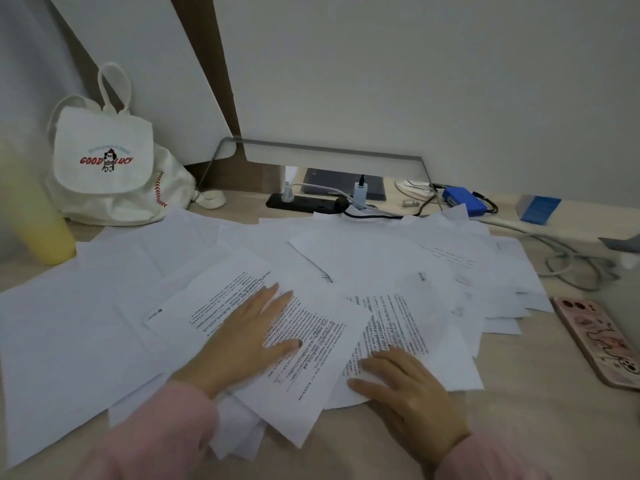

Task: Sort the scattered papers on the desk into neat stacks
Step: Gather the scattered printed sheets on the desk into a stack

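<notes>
Several white paper sheets (114,306) lie scattered and overlapping across the light wooden desk (519,393). Some are blank side up, others show printed text. A tilted printed sheet (311,341) sits on top in the middle. My left hand (242,341) lies flat on it with straight fingers. A second printed sheet (405,323) lies to its right. My right hand (412,389) rests on that sheet's lower edge, fingers extended and pressing down. Pink sleeves cover both wrists.
A white drawstring bag (107,161) stands at the back left beside a yellow bottle (38,220). A black power strip (304,202), a blue box (460,199) and grey cables (571,261) lie behind the papers. A pink-cased phone (599,341) lies at the right.
</notes>
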A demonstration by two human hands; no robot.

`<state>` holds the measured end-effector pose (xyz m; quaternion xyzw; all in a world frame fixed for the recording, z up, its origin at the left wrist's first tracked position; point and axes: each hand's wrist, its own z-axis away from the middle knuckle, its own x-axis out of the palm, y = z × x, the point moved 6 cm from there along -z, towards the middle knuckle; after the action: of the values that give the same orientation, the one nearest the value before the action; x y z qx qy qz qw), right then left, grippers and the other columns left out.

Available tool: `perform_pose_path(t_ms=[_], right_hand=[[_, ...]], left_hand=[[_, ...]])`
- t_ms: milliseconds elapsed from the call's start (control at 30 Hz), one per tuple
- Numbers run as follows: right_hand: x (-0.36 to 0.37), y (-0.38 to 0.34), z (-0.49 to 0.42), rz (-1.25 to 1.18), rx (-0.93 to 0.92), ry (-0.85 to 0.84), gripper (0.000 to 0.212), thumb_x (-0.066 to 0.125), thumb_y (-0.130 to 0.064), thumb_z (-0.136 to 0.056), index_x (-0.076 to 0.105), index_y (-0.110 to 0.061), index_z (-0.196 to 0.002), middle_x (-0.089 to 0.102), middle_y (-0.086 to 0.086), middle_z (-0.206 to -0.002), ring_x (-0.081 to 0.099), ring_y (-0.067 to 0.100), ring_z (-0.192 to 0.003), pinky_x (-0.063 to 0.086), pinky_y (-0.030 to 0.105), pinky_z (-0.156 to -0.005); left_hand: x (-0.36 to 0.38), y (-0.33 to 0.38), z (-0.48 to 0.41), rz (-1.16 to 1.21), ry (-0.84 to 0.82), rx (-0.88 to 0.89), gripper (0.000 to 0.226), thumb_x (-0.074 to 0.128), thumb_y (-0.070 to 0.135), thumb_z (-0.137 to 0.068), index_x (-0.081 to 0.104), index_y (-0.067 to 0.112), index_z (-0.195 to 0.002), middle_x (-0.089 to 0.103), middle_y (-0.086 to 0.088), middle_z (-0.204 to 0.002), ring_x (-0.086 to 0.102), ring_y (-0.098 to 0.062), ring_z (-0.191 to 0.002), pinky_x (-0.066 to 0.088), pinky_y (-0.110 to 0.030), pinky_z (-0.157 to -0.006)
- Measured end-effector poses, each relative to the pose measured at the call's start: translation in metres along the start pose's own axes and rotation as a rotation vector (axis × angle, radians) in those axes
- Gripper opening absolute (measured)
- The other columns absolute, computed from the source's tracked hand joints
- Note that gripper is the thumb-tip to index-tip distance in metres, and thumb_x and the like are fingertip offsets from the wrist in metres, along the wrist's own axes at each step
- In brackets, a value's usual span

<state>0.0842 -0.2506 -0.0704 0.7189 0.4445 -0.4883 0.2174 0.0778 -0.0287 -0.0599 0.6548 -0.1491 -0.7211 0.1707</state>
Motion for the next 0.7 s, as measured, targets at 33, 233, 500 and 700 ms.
perform_pose_path(t_ms=[33, 233, 500, 700], right_hand=[[0.006, -0.002, 0.002, -0.047, 0.016, -0.060, 0.031, 0.041, -0.024, -0.094, 0.071, -0.029, -0.099, 0.069, -0.001, -0.107, 0.052, 0.014, -0.106, 0.043, 0.033, -0.096], [-0.008, 0.043, 0.015, -0.599, 0.630, -0.140, 0.051, 0.051, -0.031, -0.070, 0.052, -0.053, -0.116, 0.040, -0.017, -0.135, 0.033, -0.001, -0.129, 0.022, 0.007, -0.103], [-0.022, 0.109, 0.046, -0.308, 1.273, -0.149, 0.067, 0.069, -0.027, -0.079, 0.037, -0.009, -0.135, 0.044, 0.015, -0.131, 0.043, 0.032, -0.122, 0.038, 0.040, -0.100], [-0.020, 0.112, 0.038, -0.425, 1.195, -0.083, 0.017, 0.058, -0.022, -0.089, 0.050, -0.018, -0.075, 0.049, -0.005, -0.066, 0.048, 0.013, -0.065, 0.036, 0.029, -0.060]], left_hand=[[-0.001, -0.003, -0.011, -0.061, -0.058, -0.006, 0.094, 0.041, 0.076, -0.075, -0.001, 0.037, -0.148, -0.012, 0.015, -0.157, -0.009, -0.008, -0.145, 0.004, -0.034, -0.117], [0.004, 0.003, -0.058, -0.252, -0.349, 0.026, 0.091, 0.061, 0.025, -0.082, 0.000, 0.028, -0.150, -0.009, 0.005, -0.159, -0.007, -0.013, -0.146, 0.007, -0.035, -0.119], [0.014, 0.035, -0.109, -0.406, -0.542, 0.042, 0.096, 0.074, 0.034, -0.071, 0.017, 0.025, -0.147, 0.018, 0.001, -0.152, 0.018, -0.021, -0.139, 0.032, -0.048, -0.109], [0.007, 0.035, -0.121, -0.431, -0.433, 0.052, 0.072, 0.080, 0.042, -0.062, 0.041, 0.022, -0.119, 0.038, 0.002, -0.123, 0.038, -0.017, -0.112, 0.042, -0.034, -0.091]])
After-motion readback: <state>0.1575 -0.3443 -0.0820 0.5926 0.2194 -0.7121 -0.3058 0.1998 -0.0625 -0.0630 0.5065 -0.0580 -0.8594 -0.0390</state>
